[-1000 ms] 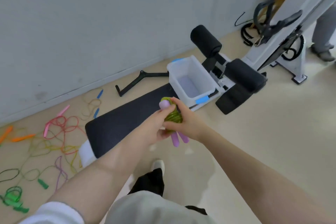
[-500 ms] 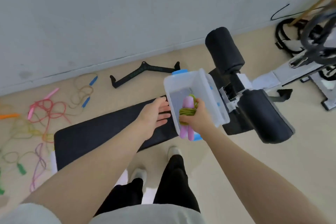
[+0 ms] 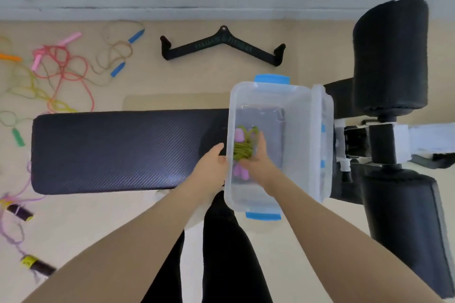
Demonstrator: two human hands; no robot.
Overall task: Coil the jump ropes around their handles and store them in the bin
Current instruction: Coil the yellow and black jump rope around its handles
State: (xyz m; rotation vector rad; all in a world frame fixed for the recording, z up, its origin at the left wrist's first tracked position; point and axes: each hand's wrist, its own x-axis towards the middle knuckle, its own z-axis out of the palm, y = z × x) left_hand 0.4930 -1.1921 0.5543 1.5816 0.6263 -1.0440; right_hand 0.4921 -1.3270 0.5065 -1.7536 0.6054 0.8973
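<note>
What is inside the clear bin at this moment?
Inside the bin is one coiled rope, green cord around pink handles, gripped by the right hand. Nothing else shows on its floor. The hand covers part of the coil, so whether it rests on the floor is unclear.

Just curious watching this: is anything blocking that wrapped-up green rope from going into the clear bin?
Nothing visible. The right hand already holds the coiled rope inside the open, lidless bin, which looks otherwise empty.
</note>
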